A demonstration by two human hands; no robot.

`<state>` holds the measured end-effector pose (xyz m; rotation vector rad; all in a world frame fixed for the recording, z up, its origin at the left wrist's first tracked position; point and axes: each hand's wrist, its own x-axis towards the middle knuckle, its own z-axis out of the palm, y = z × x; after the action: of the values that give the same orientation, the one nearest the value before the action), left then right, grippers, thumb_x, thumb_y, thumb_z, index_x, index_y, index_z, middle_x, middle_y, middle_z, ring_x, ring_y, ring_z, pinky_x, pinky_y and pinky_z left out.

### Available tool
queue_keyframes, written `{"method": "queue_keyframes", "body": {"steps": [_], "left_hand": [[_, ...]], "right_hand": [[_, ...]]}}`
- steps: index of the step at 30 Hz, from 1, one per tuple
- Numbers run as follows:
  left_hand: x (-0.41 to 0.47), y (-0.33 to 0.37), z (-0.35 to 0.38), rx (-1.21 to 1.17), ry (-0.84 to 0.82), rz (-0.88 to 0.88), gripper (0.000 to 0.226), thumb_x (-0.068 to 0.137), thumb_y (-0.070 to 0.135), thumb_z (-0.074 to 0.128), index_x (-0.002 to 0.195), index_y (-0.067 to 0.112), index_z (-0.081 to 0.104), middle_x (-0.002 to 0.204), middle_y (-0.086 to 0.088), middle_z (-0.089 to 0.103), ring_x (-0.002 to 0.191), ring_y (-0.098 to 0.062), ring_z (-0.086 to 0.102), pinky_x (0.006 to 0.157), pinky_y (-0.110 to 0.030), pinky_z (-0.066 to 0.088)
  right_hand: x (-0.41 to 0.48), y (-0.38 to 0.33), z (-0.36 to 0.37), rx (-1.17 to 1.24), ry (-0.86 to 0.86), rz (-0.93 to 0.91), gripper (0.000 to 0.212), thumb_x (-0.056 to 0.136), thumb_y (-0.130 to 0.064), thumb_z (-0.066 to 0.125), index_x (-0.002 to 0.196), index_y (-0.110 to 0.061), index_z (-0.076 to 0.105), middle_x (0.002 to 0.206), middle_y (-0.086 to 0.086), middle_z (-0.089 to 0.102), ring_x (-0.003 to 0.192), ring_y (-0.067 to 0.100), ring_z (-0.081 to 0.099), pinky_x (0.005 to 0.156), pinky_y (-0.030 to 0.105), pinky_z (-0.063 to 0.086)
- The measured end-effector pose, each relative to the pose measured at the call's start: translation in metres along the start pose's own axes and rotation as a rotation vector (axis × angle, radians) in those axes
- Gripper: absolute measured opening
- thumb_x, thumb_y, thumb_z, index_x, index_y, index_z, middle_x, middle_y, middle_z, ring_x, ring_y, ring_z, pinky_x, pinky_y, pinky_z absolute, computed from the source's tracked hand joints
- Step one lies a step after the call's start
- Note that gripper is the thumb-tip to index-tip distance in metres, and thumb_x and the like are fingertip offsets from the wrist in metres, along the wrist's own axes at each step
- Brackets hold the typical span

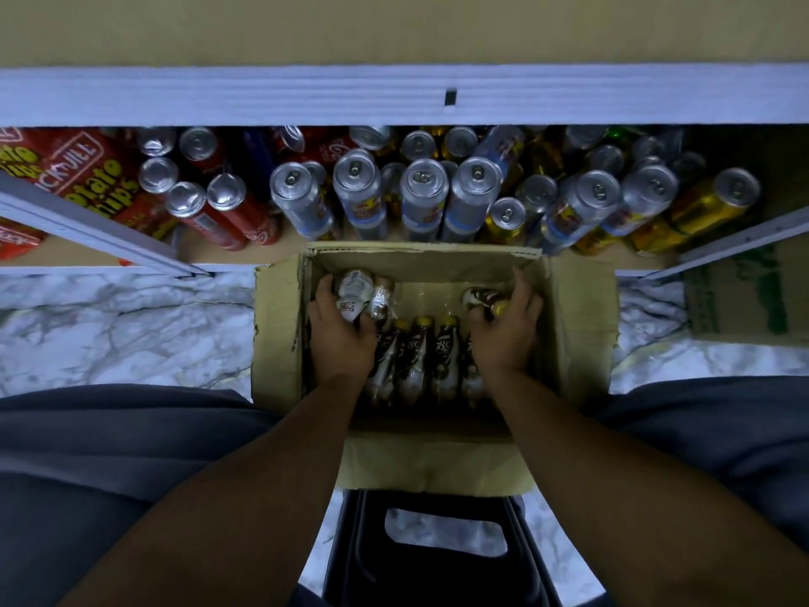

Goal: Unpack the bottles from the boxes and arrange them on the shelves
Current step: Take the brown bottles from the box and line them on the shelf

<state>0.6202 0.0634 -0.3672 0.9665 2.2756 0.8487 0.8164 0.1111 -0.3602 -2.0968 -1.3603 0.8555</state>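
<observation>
Left hand (339, 339), right hand (503, 332) around boxed bottles (355, 291)

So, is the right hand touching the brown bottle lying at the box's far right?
Touching. Head view: the right hand grips the brown bottle, fingers curled over it.

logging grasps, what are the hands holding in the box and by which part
The left hand grips pale bottles round their bodies; the right hand grips a brown bottle near its yellow cap.
</observation>
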Motion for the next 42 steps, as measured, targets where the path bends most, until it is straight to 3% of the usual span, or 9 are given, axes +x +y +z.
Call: {"method": "queue_keyframes", "body": {"steps": [5,8,12,18,24,30,33,39,42], "left_hand": [[-0.005,0.043,-0.029,-0.076,0.030,0.126,0.070,0.087,0.023,0.069,0.149,0.023,0.036,0.137,-0.007,0.057,0.123,-0.028,0.057,0.099,-0.040,0.051],[-0.021,0.073,-0.050,-0.193,-0.005,0.114,0.071,0.085,0.024,0.072,0.142,0.036,0.031,0.120,-0.004,0.065,0.107,-0.029,0.064,0.088,-0.046,0.056],[-0.047,0.118,-0.082,-0.268,-0.032,0.239,0.061,0.089,0.020,0.073,0.134,0.032,0.033,0.108,0.000,0.064,0.098,-0.029,0.065,0.077,-0.041,0.053],[-0.075,0.182,-0.139,-0.304,-0.073,0.520,0.055,0.090,0.024,0.076,0.131,0.034,0.041,0.110,0.008,0.063,0.098,-0.014,0.065,0.081,-0.040,0.057],[-0.092,0.252,-0.189,-0.259,-0.138,0.736,0.059,0.087,0.027,0.075,0.133,0.044,0.043,0.122,0.007,0.063,0.106,-0.019,0.066,0.089,-0.046,0.057],[-0.094,0.323,-0.214,-0.249,-0.200,0.842,0.060,0.089,0.028,0.076,0.139,0.042,0.046,0.125,0.011,0.059,0.105,-0.008,0.064,0.092,-0.043,0.057],[-0.088,0.353,-0.217,-0.243,-0.239,0.888,0.062,0.091,0.026,0.075,0.143,0.040,0.044,0.126,0.013,0.055,0.104,-0.005,0.062,0.092,-0.042,0.056],[-0.063,0.408,-0.194,-0.248,-0.276,0.925,0.059,0.089,0.026,0.077,0.137,0.043,0.045,0.123,0.025,0.057,0.108,0.005,0.059,0.093,-0.045,0.056],[-0.051,0.432,-0.171,-0.251,-0.267,0.943,0.059,0.089,0.025,0.077,0.136,0.043,0.046,0.124,0.017,0.060,0.110,-0.002,0.062,0.093,-0.045,0.056]], "right_hand": [[0.000,-0.029,-0.037,0.220,0.007,-0.073,0.077,0.087,-0.014,0.075,0.152,-0.026,0.036,0.143,0.006,0.054,0.128,0.030,0.053,0.103,0.040,0.048],[-0.012,-0.054,-0.066,0.309,-0.009,-0.141,0.074,0.090,-0.017,0.074,0.150,-0.031,0.034,0.132,-0.001,0.060,0.119,0.025,0.058,0.095,0.045,0.053],[-0.030,-0.088,-0.107,0.379,-0.064,-0.297,0.057,0.093,-0.021,0.073,0.138,-0.034,0.041,0.111,-0.020,0.056,0.101,0.009,0.057,0.088,0.050,0.056],[-0.059,-0.140,-0.179,0.451,-0.110,-0.483,0.047,0.089,-0.024,0.078,0.120,-0.041,0.047,0.110,-0.027,0.060,0.101,-0.011,0.060,0.089,0.023,0.053],[-0.071,-0.189,-0.245,0.444,-0.079,-0.661,0.047,0.086,-0.025,0.080,0.120,-0.041,0.052,0.112,-0.021,0.060,0.104,0.017,0.067,0.087,0.040,0.058],[-0.056,-0.230,-0.298,0.361,-0.055,-0.742,0.048,0.086,-0.032,0.080,0.127,-0.039,0.055,0.107,-0.027,0.057,0.106,0.014,0.065,0.089,0.037,0.057],[-0.038,-0.245,-0.318,0.347,-0.043,-0.758,0.050,0.087,-0.035,0.078,0.131,-0.040,0.054,0.115,-0.017,0.061,0.108,0.015,0.066,0.087,0.033,0.057],[0.009,-0.267,-0.348,0.381,-0.062,-0.742,0.050,0.088,-0.032,0.077,0.128,-0.048,0.053,0.114,-0.030,0.058,0.110,0.010,0.064,0.093,0.041,0.056],[0.040,-0.270,-0.359,0.417,-0.083,-0.755,0.047,0.087,-0.031,0.076,0.127,-0.045,0.053,0.119,-0.021,0.065,0.113,0.009,0.064,0.098,0.044,0.055]]}}
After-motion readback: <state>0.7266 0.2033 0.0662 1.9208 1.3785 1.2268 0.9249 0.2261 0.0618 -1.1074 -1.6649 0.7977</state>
